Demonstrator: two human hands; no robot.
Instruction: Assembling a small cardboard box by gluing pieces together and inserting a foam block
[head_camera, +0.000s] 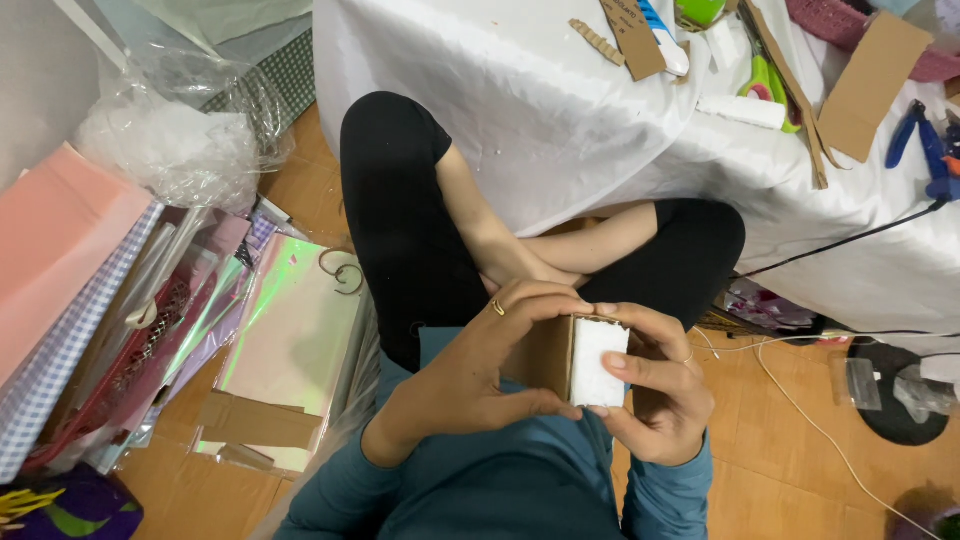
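My left hand (470, 375) and my right hand (660, 395) together hold a small block made of brown cardboard (540, 355) with a white foam face (598, 362). The left fingers, one with a gold ring, wrap over the top and the cardboard side. The right thumb and fingers press on the foam face and its far edge. The block sits over my lap, above my crossed legs in black trousers (400, 220). My sleeves are teal.
A low table under a white cloth (560, 110) stands ahead with cardboard pieces (875, 85), green scissors (765, 80) and blue pliers (930, 150). Sheets of coloured and iridescent paper (290, 340) lie left on the wooden floor. A white cable (820, 430) runs right.
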